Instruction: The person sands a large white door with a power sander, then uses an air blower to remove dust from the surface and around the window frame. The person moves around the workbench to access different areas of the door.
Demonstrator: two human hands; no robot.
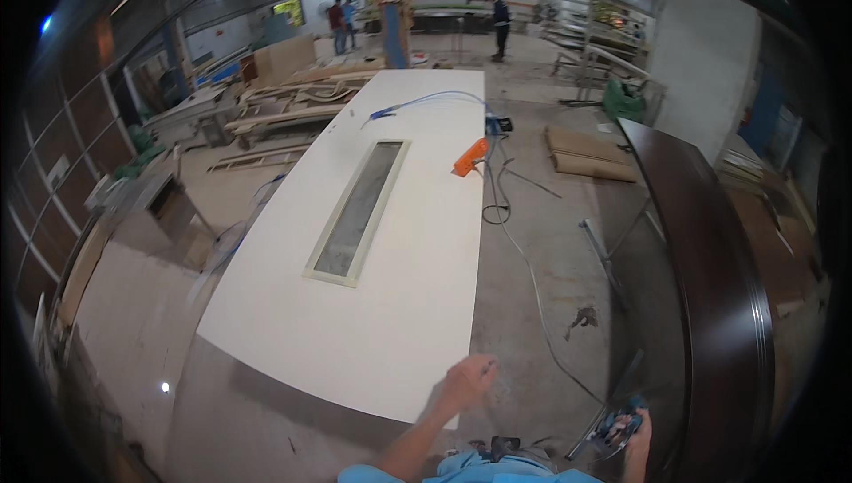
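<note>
A large white door panel (pixel 417 323) lies flat in front of me, with a narrow framed window (pixel 355 217) cut through it. Beside its near right corner is my left hand (pixel 466 381), fingers curled closed; whatever they may hold is too small to make out. Down at the lower right, my right hand (pixel 638 439) grips a teal and black corded power tool (pixel 612 430), its exact kind unclear. A grey cord (pixel 541 306) runs from the tool toward an orange power strip (pixel 470 157) on the panel's right edge.
A blue air hose with a blow gun (pixel 383 114) rests on the panel's far end. To the right stands a long dark brown panel (pixel 710 279). Flat brown boards (pixel 586 155) lie on the floor. Wooden parts (pixel 302 97) are piled at far left; several people stand far back.
</note>
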